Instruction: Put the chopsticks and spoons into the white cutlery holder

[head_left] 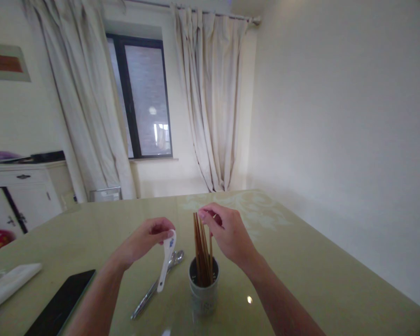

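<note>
A white ceramic soup spoon (167,261) with a blue mark hangs from my left hand (150,238), its bowl end pinched between thumb and fingers and its handle pointing down. Below and behind it, shiny metal spoons (149,297) lie together on the table. A grey cup (203,298) stands upright in front of me, holding several brown wooden chopsticks (201,252). At their upper ends my right hand (229,228) has its fingers closed on a chopstick; the fingertips are partly hidden, so how many it grips is unclear.
The glossy green table (301,280) runs back to the curtains and along the white wall on the right. A black tablet-like slab (63,301) and a white packet (10,282) lie at the left. A white cabinet (28,186) stands beyond the left edge.
</note>
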`<state>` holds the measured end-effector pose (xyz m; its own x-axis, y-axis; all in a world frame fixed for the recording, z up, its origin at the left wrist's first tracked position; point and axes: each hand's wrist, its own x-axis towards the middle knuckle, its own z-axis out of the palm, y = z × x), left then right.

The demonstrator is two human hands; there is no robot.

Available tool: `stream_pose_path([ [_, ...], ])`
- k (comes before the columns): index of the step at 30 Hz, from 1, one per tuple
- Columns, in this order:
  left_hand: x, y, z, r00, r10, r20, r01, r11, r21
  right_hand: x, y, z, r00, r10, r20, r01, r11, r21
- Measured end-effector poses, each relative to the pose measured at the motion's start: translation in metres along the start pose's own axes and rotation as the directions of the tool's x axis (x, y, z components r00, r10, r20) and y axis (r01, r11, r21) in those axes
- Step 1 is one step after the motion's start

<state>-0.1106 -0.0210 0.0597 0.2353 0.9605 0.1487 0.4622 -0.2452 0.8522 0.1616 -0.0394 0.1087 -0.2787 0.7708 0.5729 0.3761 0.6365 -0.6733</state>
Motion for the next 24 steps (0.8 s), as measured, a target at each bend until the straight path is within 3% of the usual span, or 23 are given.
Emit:
stream_pose_path([
  [3,-0.009,0.046,0.012,0.977,0.184,-0.105,-0.194,0.976,-0.1,-0.005,-0.01,0.003,0.997,-0.011,0.072,0.005,0.996,0.087],
  [5,-0.014,0.069,0.024,0.955,0.237,-0.177,-0.263,0.954,-0.145,-0.007,-0.015,0.003,0.992,-0.026,0.124,0.01,0.992,0.125],
  [8,-0.016,0.087,0.039,0.936,0.257,-0.24,-0.305,0.932,-0.194,-0.009,-0.017,-0.002,0.988,-0.029,0.15,0.01,0.992,0.125],
  [10,-0.013,0.086,0.042,0.933,0.258,-0.252,-0.31,0.93,-0.197,-0.009,-0.016,-0.008,0.99,-0.019,0.14,0.012,0.999,0.053],
  [12,-0.007,0.074,0.038,0.933,0.241,-0.267,-0.283,0.95,-0.131,-0.008,-0.015,-0.013,0.99,-0.005,0.139,0.013,0.998,-0.059],
  [15,0.005,0.036,0.029,0.961,0.156,-0.228,-0.126,0.982,0.14,-0.007,-0.011,-0.014,0.991,0.051,0.123,-0.022,0.973,-0.229],
  [17,0.012,0.004,0.027,0.992,0.018,-0.125,0.032,0.921,0.387,-0.007,-0.009,-0.011,0.989,0.097,0.107,-0.059,0.948,-0.312],
  [19,0.016,-0.026,0.029,0.986,-0.144,-0.085,0.166,0.797,0.581,-0.008,-0.007,-0.008,0.983,0.136,0.12,-0.081,0.921,-0.381],
  [21,0.017,-0.047,0.034,0.966,-0.246,-0.078,0.235,0.717,0.656,-0.009,-0.006,-0.006,0.973,0.168,0.159,-0.083,0.895,-0.438],
  [24,0.017,-0.062,0.042,0.955,-0.291,-0.056,0.254,0.708,0.659,-0.012,-0.006,-0.005,0.953,0.189,0.237,-0.048,0.865,-0.5],
])
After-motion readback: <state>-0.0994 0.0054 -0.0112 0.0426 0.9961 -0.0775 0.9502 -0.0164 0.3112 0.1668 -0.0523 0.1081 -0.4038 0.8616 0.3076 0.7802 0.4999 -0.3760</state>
